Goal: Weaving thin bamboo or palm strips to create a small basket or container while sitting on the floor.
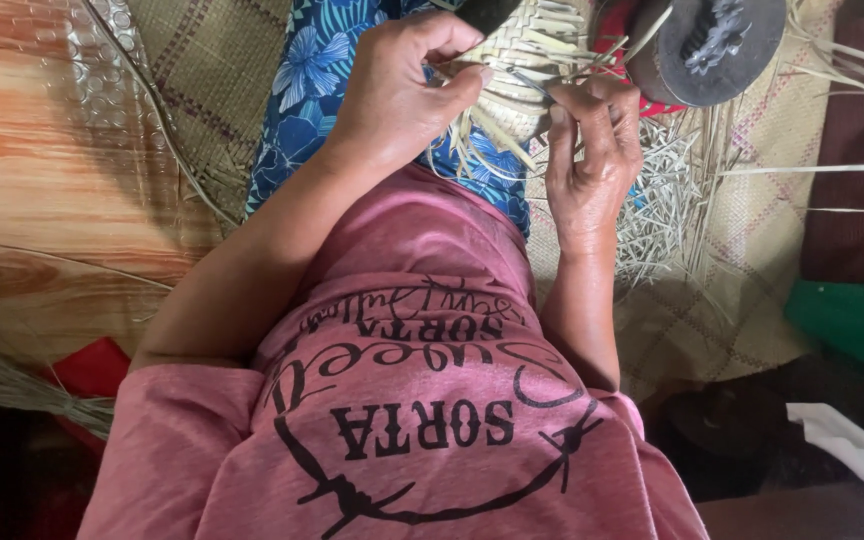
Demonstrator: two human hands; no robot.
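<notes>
Straw basket (512, 75): half woven, loose strips.
Left hand (397, 95): grips basket rim.
Right hand (592, 150): pinches one strip (527, 80); keep it taut.

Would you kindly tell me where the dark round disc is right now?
In the head view, the dark round disc sits at the top right, beside the woven basket, above the right hand.

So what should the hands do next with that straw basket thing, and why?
Probably pull the strip snug. The right hand pinches its end at the woven piece while the left hand grips the weave's edge. Loose strip ends hang below unwoven, so this one looks mid-tuck and likely needs tightening.
</notes>
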